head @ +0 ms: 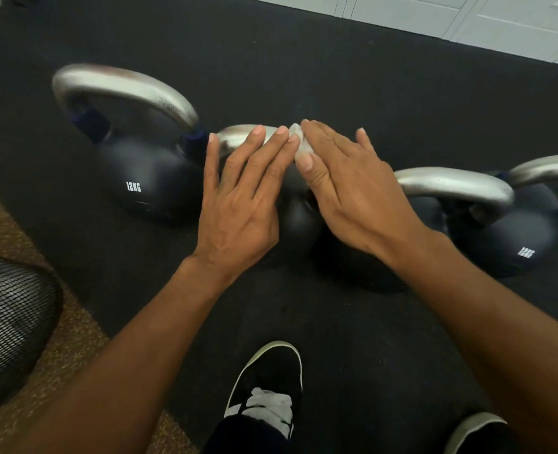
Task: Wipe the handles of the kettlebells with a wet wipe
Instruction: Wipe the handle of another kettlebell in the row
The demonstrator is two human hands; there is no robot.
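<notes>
Several dark kettlebells with silver handles stand in a row on the black mat (336, 77). The leftmost kettlebell (146, 172) is marked 12KG. My left hand (238, 198) hovers with straight fingers over the second kettlebell's handle (235, 137), its fingertips touching a small crumpled white wet wipe (296, 140). My right hand (353, 185) pinches the wipe between thumb and forefinger, the other fingers straight. Both hands hide most of the second kettlebell (298, 221). The third kettlebell's handle (451, 185) and the fourth kettlebell (513, 237) lie to the right.
My two black shoes (271, 388) (474, 430) stand on the mat near the bottom. A brown carpet (2, 231) and a black mesh object (8, 322) lie at the left. White floor tiles (467, 18) border the mat at the top right.
</notes>
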